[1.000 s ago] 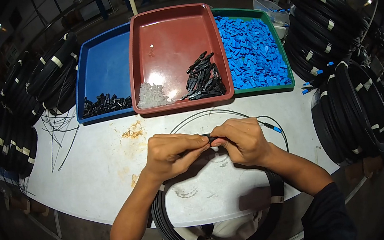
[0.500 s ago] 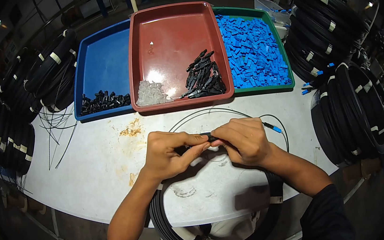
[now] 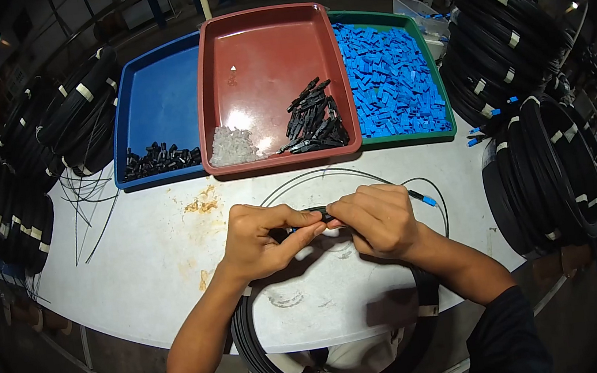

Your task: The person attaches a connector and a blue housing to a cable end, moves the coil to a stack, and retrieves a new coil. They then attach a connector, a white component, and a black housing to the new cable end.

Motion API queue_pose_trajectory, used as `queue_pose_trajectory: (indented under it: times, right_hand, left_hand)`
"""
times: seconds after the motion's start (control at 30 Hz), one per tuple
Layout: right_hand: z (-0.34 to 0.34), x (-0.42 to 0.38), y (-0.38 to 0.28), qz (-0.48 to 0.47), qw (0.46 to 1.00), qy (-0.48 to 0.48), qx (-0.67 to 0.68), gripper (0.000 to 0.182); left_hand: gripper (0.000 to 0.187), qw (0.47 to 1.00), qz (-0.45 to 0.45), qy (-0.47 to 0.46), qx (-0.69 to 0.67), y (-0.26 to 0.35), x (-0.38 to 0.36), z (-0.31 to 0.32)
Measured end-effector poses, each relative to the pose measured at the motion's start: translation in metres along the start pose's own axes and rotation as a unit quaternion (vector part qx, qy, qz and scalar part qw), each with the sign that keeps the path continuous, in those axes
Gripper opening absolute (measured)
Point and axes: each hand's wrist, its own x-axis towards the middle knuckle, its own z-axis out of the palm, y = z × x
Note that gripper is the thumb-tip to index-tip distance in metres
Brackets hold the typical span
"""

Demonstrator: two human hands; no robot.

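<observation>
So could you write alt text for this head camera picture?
Left hand and right hand pinch a small black connector on a thin black cable above a white table, with blue, red and green parts trays behind.

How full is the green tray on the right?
Nearly full: the green tray is covered almost edge to edge with blue parts, with hardly any floor showing.

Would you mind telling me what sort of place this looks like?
Probably a cable-assembly workbench in a workshop: trays of small parts, such as the red tray and blue plastic pieces, with bundled black cable coils stacked around the table.
</observation>
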Motion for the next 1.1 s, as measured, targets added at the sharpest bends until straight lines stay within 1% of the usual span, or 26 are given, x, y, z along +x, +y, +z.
queue_pose_trajectory:
  times: [0.03, 0.07, 0.1, 0.17, 0.2, 0.27, 0.3, 0.37, 0.4, 0.47, 0.5, 0.57, 0.6, 0.67, 0.7, 0.77, 0.8, 0.87, 0.9, 0.97, 1.0, 1.07, 1.1]
  right_hand:
    - [-0.005, 0.002, -0.002, -0.005, 0.999, -0.028, -0.020, 0.020]
    - [-0.007, 0.002, -0.003, -0.010, 0.998, -0.056, -0.041, 0.020]
    - [-0.007, 0.001, -0.001, -0.009, 0.998, -0.054, -0.042, 0.020]
    - [-0.001, -0.002, 0.005, 0.030, 0.998, -0.053, 0.027, 0.020]
    - [0.001, -0.003, 0.006, 0.030, 0.998, -0.052, 0.028, 0.020]
    - [0.004, -0.003, 0.008, 0.041, 0.996, -0.025, 0.078, 0.020]
    - [0.004, -0.003, 0.007, 0.040, 0.996, -0.026, 0.078, 0.020]
    - [0.003, -0.003, 0.004, 0.027, 0.998, -0.023, 0.054, 0.019]
    - [0.003, -0.003, 0.004, 0.026, 0.998, -0.025, 0.055, 0.019]
    - [0.004, -0.004, 0.003, 0.006, 1.000, 0.003, 0.024, 0.018]
    - [0.004, -0.003, 0.002, 0.007, 1.000, 0.004, 0.025, 0.018]
    - [0.001, 0.001, 0.001, -0.021, 1.000, 0.000, -0.005, 0.017]
    - [-0.001, 0.001, 0.001, -0.020, 1.000, 0.001, -0.005, 0.017]
    - [-0.003, 0.000, 0.002, -0.009, 1.000, -0.020, -0.003, 0.018]
    - [-0.002, 0.000, 0.003, -0.008, 1.000, -0.019, -0.004, 0.018]
    - [0.000, -0.001, 0.005, 0.029, 0.998, -0.029, 0.045, 0.023]
    - [0.001, -0.002, 0.005, 0.030, 0.998, -0.028, 0.045, 0.023]
    - [0.004, -0.003, 0.006, 0.055, 0.996, -0.022, 0.063, 0.022]
    - [0.005, -0.004, 0.007, 0.054, 0.996, -0.023, 0.062, 0.022]
    - [0.006, -0.005, 0.007, 0.078, 0.993, -0.016, 0.086, 0.019]
    - [0.006, -0.005, 0.007, 0.078, 0.993, -0.016, 0.087, 0.019]
    - [0.006, -0.004, 0.007, 0.100, 0.990, -0.020, 0.102, 0.014]
    - [0.006, -0.004, 0.006, 0.099, 0.990, -0.021, 0.103, 0.014]
  left_hand:
    - [0.015, 1.000, 0.021, 0.001, -0.005, -0.004, 0.000, 0.003]
    - [0.015, 1.000, 0.022, -0.001, -0.005, -0.007, 0.000, 0.004]
    - [0.015, 0.996, 0.086, -0.004, 0.028, -0.009, 0.001, 0.005]
    - [0.016, 0.972, 0.204, -0.004, 0.116, -0.007, 0.004, 0.004]
    - [0.016, 0.972, 0.203, -0.005, 0.117, -0.008, 0.005, 0.004]
    - [0.017, 0.950, 0.263, 0.017, 0.168, -0.009, 0.006, 0.004]
    - [0.017, 0.950, 0.263, 0.018, 0.168, -0.009, 0.005, 0.004]
    - [0.016, 0.983, 0.171, 0.022, 0.062, -0.010, 0.002, 0.002]
    - [0.016, 0.983, 0.171, 0.024, 0.062, -0.010, 0.001, 0.003]
    - [0.014, 0.994, 0.106, 0.027, 0.022, -0.007, 0.001, 0.003]
    - [0.014, 0.994, 0.106, 0.027, 0.023, -0.005, 0.000, 0.002]
    - [0.012, 0.999, 0.048, 0.011, 0.020, -0.004, -0.001, 0.002]
    - [0.012, 0.999, 0.049, 0.010, 0.021, -0.003, 0.000, 0.003]
    - [0.012, 0.996, 0.082, 0.013, 0.017, -0.003, 0.002, 0.005]
    - [0.012, 0.996, 0.082, 0.012, 0.017, -0.004, 0.002, 0.005]
    - [0.017, 0.985, 0.159, 0.002, 0.061, -0.009, 0.003, 0.005]
    - [0.017, 0.985, 0.159, 0.001, 0.060, -0.009, 0.004, 0.005]
    - [0.018, 0.974, 0.198, 0.003, 0.110, -0.007, 0.004, 0.005]
    - [0.018, 0.974, 0.198, 0.004, 0.110, -0.006, 0.005, 0.005]
    - [0.015, 0.939, 0.273, 0.013, 0.211, -0.003, 0.007, 0.006]
    - [0.015, 0.938, 0.273, 0.014, 0.211, -0.001, 0.008, 0.006]
    - [0.013, 0.895, 0.343, 0.036, 0.285, 0.001, 0.009, 0.005]
    - [0.014, 0.891, 0.345, 0.031, 0.294, 0.002, 0.008, 0.004]
